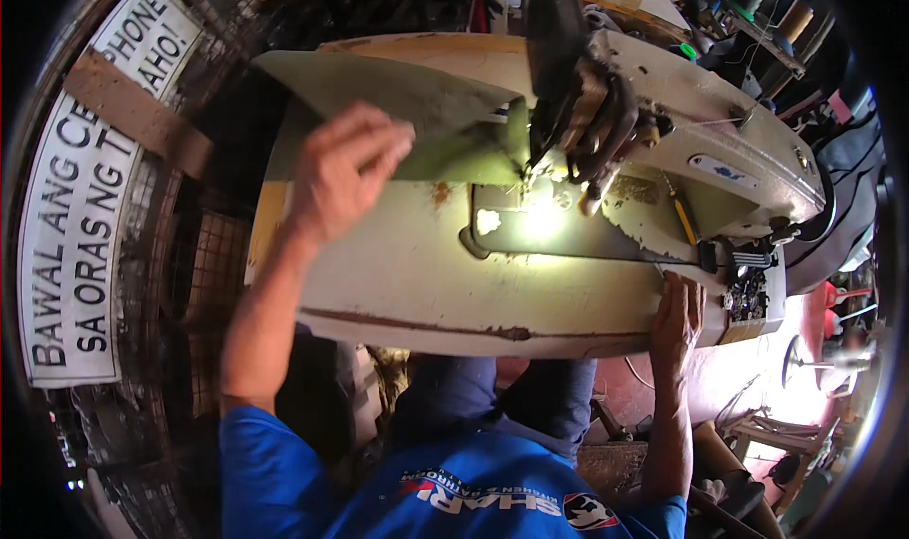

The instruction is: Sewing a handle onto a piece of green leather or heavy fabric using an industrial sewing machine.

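My left hand (pixel 346 171) is raised over a green fabric piece (pixel 445 155), its fingers curled together toward the thumb. Motion softens the fingertips, and whatever they may pinch is too small to make out. The fabric lies on the sewing machine table (pixel 379 255), its right end by the needle area beneath the machine head (pixel 592 113). A lamp lights the metal needle plate brightly. On the table's front right edge rests my right hand (pixel 680 312), fingers lying on the top, with a thin pale sliver beside them. Yellow-handled thread snips (pixel 684 219) lie on the machine bed.
Thread cones (pixel 795 20) stand on a rack at the far right. Small metal parts (pixel 746 297) sit at the table's right end. A white sign (pixel 80 226) hangs on the wire mesh at the left. My legs (pixel 497 397) are under the front edge.
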Available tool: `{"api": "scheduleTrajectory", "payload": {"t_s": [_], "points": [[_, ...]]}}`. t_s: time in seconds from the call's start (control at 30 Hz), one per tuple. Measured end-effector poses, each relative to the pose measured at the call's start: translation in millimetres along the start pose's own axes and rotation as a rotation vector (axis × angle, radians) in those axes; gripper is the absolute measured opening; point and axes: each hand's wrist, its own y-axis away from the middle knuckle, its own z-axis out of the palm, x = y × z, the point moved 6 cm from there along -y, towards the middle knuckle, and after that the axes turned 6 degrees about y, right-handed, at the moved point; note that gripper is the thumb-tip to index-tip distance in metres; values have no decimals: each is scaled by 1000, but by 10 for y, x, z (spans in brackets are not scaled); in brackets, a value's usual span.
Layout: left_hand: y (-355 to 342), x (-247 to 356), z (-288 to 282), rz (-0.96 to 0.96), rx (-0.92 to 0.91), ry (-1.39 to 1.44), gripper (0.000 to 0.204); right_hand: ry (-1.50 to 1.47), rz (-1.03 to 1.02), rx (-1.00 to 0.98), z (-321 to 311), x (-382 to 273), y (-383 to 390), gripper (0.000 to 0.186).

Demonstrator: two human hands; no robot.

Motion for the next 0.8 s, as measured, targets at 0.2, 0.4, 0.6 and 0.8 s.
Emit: {"api": "scheduleTrajectory", "payload": {"t_s": [0.2, 0.4, 0.6, 0.8], "points": [[1120, 134, 113, -186, 100, 190, 21, -211, 27, -129, 28, -747, -7, 17], [1445, 159, 50, -323, 220, 420, 22, -473, -115, -201, 116, -1956, 44, 28], [1616, 210, 82, -280, 203, 463, 22, -449, -227, -194, 202, -2341, 93, 31], [1703, 279, 54, -298, 240, 389, 21, -421, -252, -167, 208, -2432, 118, 28]]}}
